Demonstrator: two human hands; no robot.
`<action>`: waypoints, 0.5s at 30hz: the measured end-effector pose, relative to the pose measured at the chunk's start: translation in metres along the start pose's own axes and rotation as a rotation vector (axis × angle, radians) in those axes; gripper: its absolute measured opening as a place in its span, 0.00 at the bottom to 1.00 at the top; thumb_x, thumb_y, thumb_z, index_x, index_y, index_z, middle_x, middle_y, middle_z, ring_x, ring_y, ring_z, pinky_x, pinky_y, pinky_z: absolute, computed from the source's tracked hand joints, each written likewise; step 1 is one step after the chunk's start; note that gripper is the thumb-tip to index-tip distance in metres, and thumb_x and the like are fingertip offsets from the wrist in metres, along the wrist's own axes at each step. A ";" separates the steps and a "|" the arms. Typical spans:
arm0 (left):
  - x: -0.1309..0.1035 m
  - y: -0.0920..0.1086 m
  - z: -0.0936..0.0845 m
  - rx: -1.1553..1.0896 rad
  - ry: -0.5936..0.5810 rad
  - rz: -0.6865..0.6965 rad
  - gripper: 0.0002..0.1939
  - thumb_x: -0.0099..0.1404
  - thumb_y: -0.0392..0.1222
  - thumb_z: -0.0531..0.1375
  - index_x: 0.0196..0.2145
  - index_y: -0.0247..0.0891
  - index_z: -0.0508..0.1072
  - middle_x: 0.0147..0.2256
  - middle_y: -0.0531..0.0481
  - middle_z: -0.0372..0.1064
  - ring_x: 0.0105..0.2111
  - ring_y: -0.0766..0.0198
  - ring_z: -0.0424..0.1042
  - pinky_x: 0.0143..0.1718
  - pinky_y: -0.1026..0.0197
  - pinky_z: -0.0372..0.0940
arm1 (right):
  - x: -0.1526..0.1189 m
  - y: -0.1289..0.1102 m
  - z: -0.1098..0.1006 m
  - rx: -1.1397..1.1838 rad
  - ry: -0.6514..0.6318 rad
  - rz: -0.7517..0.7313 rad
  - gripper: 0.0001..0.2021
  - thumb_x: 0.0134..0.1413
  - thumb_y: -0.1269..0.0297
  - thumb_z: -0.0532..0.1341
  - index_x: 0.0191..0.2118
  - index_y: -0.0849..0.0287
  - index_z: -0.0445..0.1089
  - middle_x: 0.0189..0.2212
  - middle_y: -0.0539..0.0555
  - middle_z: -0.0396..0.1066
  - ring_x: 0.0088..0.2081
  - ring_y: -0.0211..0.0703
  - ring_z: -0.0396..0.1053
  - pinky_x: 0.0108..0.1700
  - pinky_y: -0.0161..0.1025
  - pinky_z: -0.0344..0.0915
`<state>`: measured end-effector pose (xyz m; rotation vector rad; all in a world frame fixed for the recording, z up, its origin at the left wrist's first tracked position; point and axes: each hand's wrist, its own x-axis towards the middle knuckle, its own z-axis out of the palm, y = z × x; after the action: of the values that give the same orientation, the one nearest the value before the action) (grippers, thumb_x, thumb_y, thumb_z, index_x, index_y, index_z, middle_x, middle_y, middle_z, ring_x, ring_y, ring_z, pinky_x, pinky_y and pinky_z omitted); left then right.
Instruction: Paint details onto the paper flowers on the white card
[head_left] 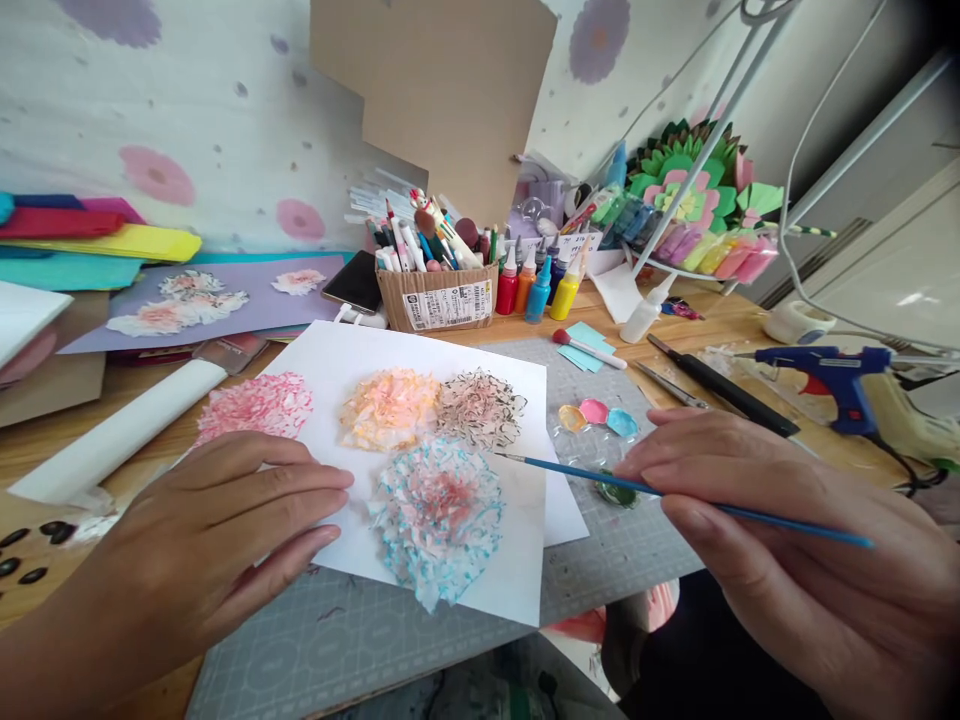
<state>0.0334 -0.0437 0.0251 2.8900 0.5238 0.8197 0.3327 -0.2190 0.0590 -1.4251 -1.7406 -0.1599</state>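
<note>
My right hand [780, 530] pinches a thin blue paintbrush [600, 474], its tip pointing left, just above the right edge of the blue-tipped paper flower [441, 515]. My left hand [217, 540] lies with fingers stretched out on the left part of the white paper [517, 580], holding nothing. An orange-tipped flower [390, 408] and a dark-edged flower [481, 408] rest behind the blue one. The pink flower [259, 408] sits beyond my left hand, partly hidden by it. Small paint wells [594, 411] in yellow, pink and blue are left of my right hand; a dark green one [616, 490] is partly behind the brush.
A cardboard box of pens [439, 295] stands at the back, beside paint bottles [538, 295]. Right of the grey cutting mat [360, 640] are a black-handled tool [720, 385] and a blue glue gun [832, 385]. A white roll [127, 435] lies left.
</note>
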 end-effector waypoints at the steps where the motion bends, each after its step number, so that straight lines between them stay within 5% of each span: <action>1: 0.000 0.000 -0.001 0.009 -0.013 0.002 0.10 0.66 0.39 0.58 0.42 0.50 0.76 0.39 0.59 0.78 0.41 0.60 0.71 0.48 0.54 0.63 | 0.000 0.000 -0.001 -0.001 -0.007 -0.003 0.09 0.58 0.75 0.58 0.43 0.58 0.70 0.37 0.52 0.76 0.45 0.39 0.73 0.56 0.37 0.67; 15: -0.007 -0.008 -0.002 0.038 -0.084 -0.022 0.16 0.66 0.38 0.57 0.47 0.59 0.74 0.42 0.63 0.77 0.44 0.60 0.72 0.50 0.50 0.65 | -0.006 0.010 -0.002 0.011 -0.011 0.020 0.08 0.57 0.66 0.61 0.44 0.54 0.72 0.40 0.50 0.77 0.45 0.45 0.73 0.54 0.46 0.70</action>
<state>0.0241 -0.0389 0.0222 2.9324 0.5677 0.6898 0.3420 -0.2208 0.0520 -1.4380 -1.7332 -0.1316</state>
